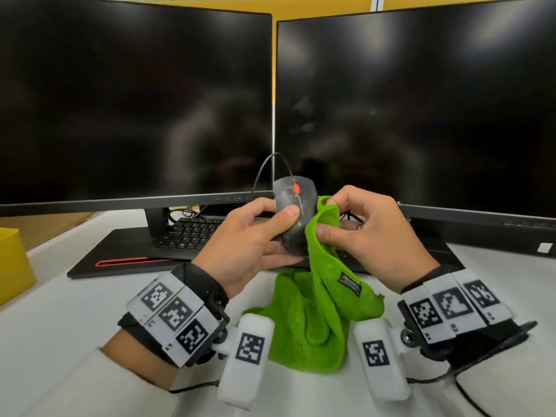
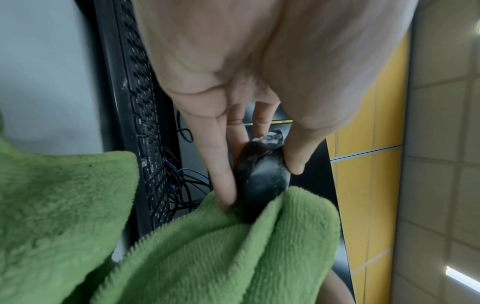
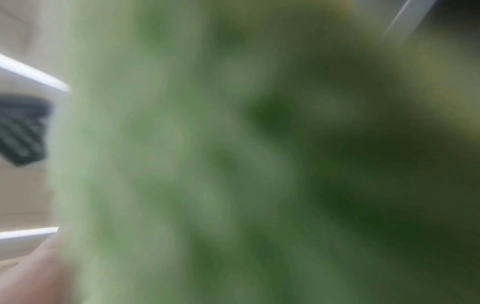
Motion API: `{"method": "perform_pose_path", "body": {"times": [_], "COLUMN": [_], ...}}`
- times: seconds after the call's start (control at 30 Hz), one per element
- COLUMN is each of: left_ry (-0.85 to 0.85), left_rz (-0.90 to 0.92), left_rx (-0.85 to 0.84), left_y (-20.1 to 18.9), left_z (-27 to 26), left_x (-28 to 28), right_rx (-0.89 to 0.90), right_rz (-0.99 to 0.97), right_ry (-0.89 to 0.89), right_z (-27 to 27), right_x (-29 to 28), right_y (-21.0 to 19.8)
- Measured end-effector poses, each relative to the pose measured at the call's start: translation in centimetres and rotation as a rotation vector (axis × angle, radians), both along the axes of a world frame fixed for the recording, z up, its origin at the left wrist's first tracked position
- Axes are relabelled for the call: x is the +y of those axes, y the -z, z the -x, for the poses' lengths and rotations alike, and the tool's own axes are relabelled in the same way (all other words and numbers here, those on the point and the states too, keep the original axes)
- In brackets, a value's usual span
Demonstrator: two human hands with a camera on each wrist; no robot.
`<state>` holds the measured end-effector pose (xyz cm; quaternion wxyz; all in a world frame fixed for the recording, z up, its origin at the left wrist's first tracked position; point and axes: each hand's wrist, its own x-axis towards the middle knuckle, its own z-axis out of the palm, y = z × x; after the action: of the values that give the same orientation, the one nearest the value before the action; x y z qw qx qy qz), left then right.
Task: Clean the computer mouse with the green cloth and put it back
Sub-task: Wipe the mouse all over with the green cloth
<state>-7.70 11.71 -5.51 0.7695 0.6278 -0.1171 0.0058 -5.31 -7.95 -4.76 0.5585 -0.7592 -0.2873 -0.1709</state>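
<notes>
Left hand [image 1: 252,236] grips the mouse [image 1: 296,206] at centre frame; right hand [image 1: 370,233] pinches the cloth [image 1: 319,320]. Rub firmly over the whitish smears, minding the cable [image 1: 264,167].

**Legible Markings**

No readable text. Black sewn label [image 1: 350,283] on green cloth [image 1: 304,335]: print too small to read. Wristband tags [image 1: 174,314] carry square b/w coded markers; small chars beside them illegible. Keyboard [image 1: 192,233] legends too blurred.
</notes>
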Motion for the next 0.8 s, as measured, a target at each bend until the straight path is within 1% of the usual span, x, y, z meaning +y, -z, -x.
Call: {"method": "perform_pose_path", "body": {"times": [0.1, 0.2, 0.3, 0.37, 0.47, 0.53, 0.67, 0.73, 0.8], "left_ry": [-0.011, -0.041, -0.073, -0.085, -0.074, -0.070, -0.067, -0.067, -0.065], "left_rz": [-0.013, -0.071, -0.089, -0.089, -0.092, -0.121, -0.184, -0.202, -0.223], "left_rx": [-0.007, -0.021, -0.065, -0.086, -0.091, -0.092, -0.096, -0.103, -0.120], "left_y": [-0.1, -0.2, -0.4, -0.4, -0.3, -0.2, 0.0, 0.0, 0.0], "left_z": [-0.2, -0.3, -0.4, -0.5, -0.6, -0.6, -0.6, -0.5, -0.4], "left_x": [0.4, 0.7, 1.1, 1.1, 0.9, 0.8, 0.5, 0.4, 0.4], "right_rx": [0.067, 0.115, 0.146, 0.153, 0.125, 0.162, 0.346, 0.389, 0.417], "right_rz": [-0.026, -0.002, 0.008, -0.002, 0.016, -0.001, -0.137, -0.188, -0.201], "right_ry": [-0.027, 0.002, 0.046, 0.063, 0.042, -0.004, -0.168, -0.250, -0.287], "right_z": [0.0, -0.2, -0.8, -1.1, -1.0, -0.7, -0.5, -0.3, -0.1], "right_x": [-0.2, -0.2, -0.4, -0.3, -0.1, 0.0, -0.1, -0.2, -0.2], "right_y": [-0.1, 0.1, 0.4, 0.6, 0.6, 0.4, 0.2, 0.0, 0.0]}}
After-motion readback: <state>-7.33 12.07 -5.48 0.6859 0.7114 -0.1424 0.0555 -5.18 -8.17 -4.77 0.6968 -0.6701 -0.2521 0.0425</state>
